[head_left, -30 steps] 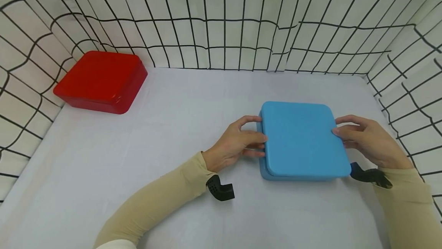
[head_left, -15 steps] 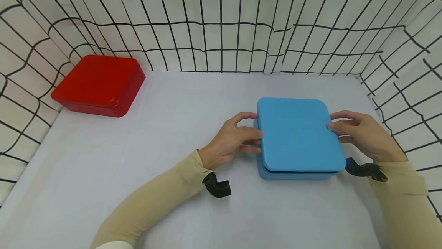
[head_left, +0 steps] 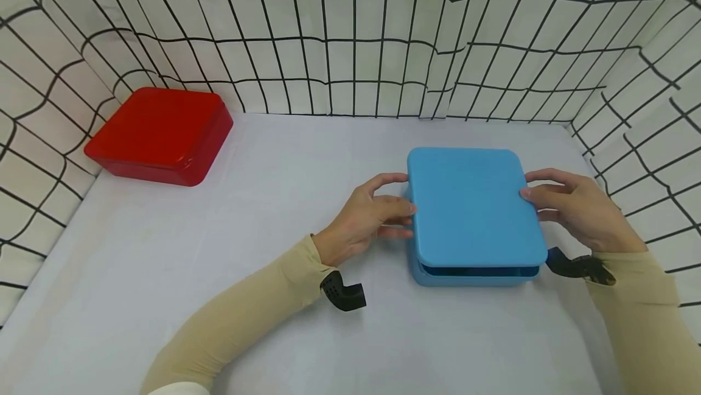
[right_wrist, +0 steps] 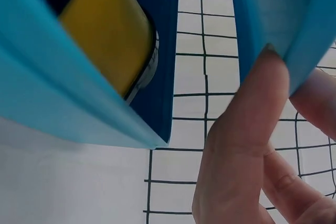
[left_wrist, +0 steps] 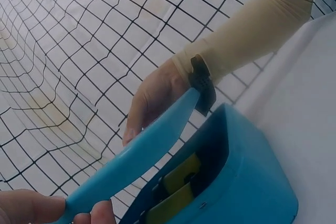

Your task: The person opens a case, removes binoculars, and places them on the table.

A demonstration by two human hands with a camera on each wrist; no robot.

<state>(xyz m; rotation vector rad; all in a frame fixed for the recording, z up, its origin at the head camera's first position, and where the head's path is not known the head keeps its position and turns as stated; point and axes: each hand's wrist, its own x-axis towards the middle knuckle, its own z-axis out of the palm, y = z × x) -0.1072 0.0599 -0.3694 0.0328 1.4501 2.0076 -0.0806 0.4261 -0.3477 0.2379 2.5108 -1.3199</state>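
Note:
A light blue lid [head_left: 476, 206] is raised off a blue box [head_left: 473, 281] on the right of the white surface, leaving a dark gap along the near side. My left hand [head_left: 366, 220] pinches the lid's left edge between thumb and fingers. On the opposite edge, my right hand [head_left: 582, 211] grips it the same way. In the left wrist view the lid [left_wrist: 131, 158] tilts above the box, and yellow-and-black things [left_wrist: 181, 174] lie inside. The right wrist view shows one yellow piece [right_wrist: 113, 30] with a dark edge up close; its kind is unclear.
A closed red box [head_left: 161, 133] stands at the back left, by the grid-lined wall [head_left: 339, 36]. More grid-lined wall rises close beyond my right hand. White surface [head_left: 274, 200] stretches between the two boxes.
Both hands have lifted the blue lid and shifted it slightly away from me. It lay on the box a second ago; the near side now gapes.

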